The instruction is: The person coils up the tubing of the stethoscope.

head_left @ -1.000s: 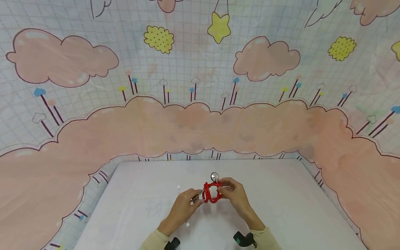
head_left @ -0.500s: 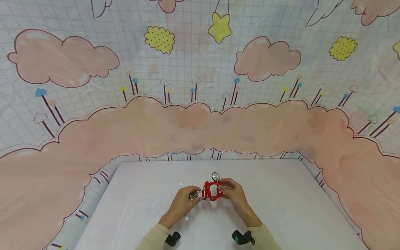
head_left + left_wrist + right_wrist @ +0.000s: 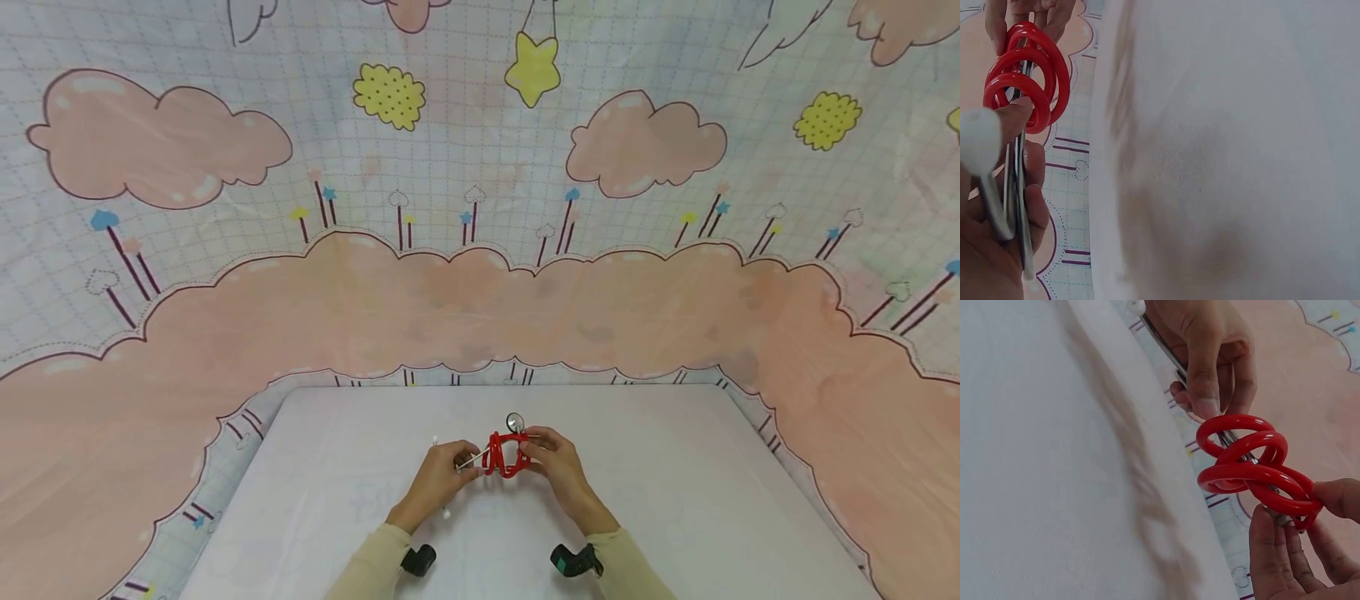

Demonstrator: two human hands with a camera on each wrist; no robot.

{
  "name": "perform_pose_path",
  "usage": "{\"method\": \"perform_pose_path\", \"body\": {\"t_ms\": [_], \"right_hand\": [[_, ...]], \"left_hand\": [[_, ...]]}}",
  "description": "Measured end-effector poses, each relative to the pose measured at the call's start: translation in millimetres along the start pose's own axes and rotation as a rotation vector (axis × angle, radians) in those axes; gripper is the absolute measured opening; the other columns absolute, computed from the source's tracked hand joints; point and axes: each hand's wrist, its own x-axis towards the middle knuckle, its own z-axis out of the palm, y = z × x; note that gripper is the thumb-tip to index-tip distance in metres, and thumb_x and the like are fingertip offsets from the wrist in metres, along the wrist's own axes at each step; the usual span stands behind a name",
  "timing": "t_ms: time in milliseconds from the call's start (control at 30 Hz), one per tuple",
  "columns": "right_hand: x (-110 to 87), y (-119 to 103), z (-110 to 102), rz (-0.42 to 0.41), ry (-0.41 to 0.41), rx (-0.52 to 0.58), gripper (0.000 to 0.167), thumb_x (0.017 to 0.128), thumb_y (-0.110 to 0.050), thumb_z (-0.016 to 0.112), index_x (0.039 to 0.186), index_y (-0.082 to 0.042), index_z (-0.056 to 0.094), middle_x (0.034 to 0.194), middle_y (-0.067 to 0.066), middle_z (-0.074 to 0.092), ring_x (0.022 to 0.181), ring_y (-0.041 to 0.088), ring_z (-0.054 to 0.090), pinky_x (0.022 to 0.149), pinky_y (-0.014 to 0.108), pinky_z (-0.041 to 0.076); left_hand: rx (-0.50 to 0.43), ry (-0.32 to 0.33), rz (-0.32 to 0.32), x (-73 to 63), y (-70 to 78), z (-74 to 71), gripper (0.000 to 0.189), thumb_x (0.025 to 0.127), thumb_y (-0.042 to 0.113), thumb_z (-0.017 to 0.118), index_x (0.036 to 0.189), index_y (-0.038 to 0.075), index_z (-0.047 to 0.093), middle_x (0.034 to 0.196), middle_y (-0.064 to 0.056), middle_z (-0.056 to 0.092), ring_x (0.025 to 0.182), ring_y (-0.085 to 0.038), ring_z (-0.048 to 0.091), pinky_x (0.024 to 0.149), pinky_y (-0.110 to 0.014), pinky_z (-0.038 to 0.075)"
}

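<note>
A stethoscope is held between both hands above the table. Its red tubing [image 3: 507, 473] is wound in several loops around the metal ear tubes [image 3: 1021, 206]. My left hand [image 3: 441, 477] grips those ear tubes, and the white ear tips [image 3: 979, 140] stick out beyond it on either side. On the other end, my right hand [image 3: 557, 468] pinches the red tubing between thumb and fingers, with the silver chest piece [image 3: 515, 422] standing up just beyond its fingertips. The right wrist view shows the red loops [image 3: 1285, 503] from close by, touching the right fingers.
Below the hands lies a white tabletop [image 3: 675, 483]. Behind and around it hangs a cloth [image 3: 480, 308] printed with clouds and stars. A black wrist camera [image 3: 418, 560] is strapped at the left sleeve, and another black camera [image 3: 573, 561] at the right one.
Both hands have risen slightly in the head view with the stethoscope between them. The ear tips have shifted up with the left hand, and the red loops have turned a little. Both grips stay.
</note>
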Motion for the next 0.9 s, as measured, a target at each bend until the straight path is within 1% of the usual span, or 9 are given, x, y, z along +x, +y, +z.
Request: {"method": "perform_pose_path", "body": {"t_ms": [167, 333, 433, 567, 733, 900], "right_hand": [[6.2, 9, 0, 0.002, 0.010, -0.001, 0.032, 0.091, -0.011, 0.066, 0.120, 0.003, 0.060, 0.107, 0.012, 0.067, 0.088, 0.014, 0.064, 0.080, 0.035, 0.058], [7.7, 17, 0, 0.023, -0.007, -0.011, 0.032, 0.092, -0.010, 0.066, 0.120, 0.002, 0.059, 0.105, 0.010, 0.067, 0.088, 0.014, 0.064, 0.081, 0.035, 0.058], [7.3, 20, 0, 0.033, -0.024, -0.020, 0.033, 0.092, -0.009, 0.065, 0.121, 0.003, 0.058, 0.104, 0.010, 0.067, 0.088, 0.015, 0.063, 0.080, 0.034, 0.057], [7.5, 24, -2, 0.045, -0.038, -0.059, 0.033, 0.092, -0.009, 0.065, 0.122, 0.004, 0.058, 0.102, 0.009, 0.067, 0.087, 0.014, 0.062, 0.078, 0.030, 0.056], [8.9, 25, -2, 0.050, -0.037, -0.084, 0.034, 0.092, -0.011, 0.066, 0.122, 0.002, 0.059, 0.104, 0.009, 0.068, 0.088, 0.013, 0.062, 0.078, 0.028, 0.054], [6.5, 24, -2, 0.052, -0.042, -0.088, 0.037, 0.092, -0.015, 0.067, 0.124, 0.002, 0.058, 0.107, 0.010, 0.068, 0.090, 0.013, 0.063, 0.081, 0.029, 0.055]], "left_hand": [[-0.009, -0.041, -0.037, 3.2, -5.0, 1.7, 0.021, 0.084, 0.018, 0.078, 0.101, 0.009, 0.070, 0.083, 0.003, 0.067, 0.073, -0.005, 0.056, 0.065, -0.020, 0.047], [-0.021, -0.070, -0.070, 3.9, -9.0, 3.7, 0.016, 0.085, 0.013, 0.076, 0.099, 0.009, 0.069, 0.084, 0.002, 0.067, 0.075, -0.005, 0.055, 0.066, -0.020, 0.047], [-0.021, -0.082, -0.065, 3.2, -11.7, 5.1, 0.015, 0.084, 0.011, 0.075, 0.098, 0.008, 0.069, 0.083, 0.001, 0.067, 0.074, -0.004, 0.055, 0.066, -0.021, 0.047], [-0.021, -0.101, -0.055, 2.4, -15.4, 6.8, 0.014, 0.084, 0.009, 0.074, 0.097, 0.007, 0.069, 0.083, 0.001, 0.068, 0.073, -0.004, 0.056, 0.066, -0.021, 0.047], [-0.017, -0.103, -0.038, 2.7, -20.0, 7.9, 0.015, 0.083, 0.009, 0.075, 0.096, 0.007, 0.068, 0.083, 0.000, 0.069, 0.074, -0.004, 0.057, 0.067, -0.021, 0.048], [-0.024, -0.110, -0.058, 1.4, -22.6, 8.5, 0.020, 0.082, 0.012, 0.077, 0.099, 0.008, 0.068, 0.083, 0.002, 0.067, 0.074, -0.004, 0.057, 0.067, -0.022, 0.047]]}}
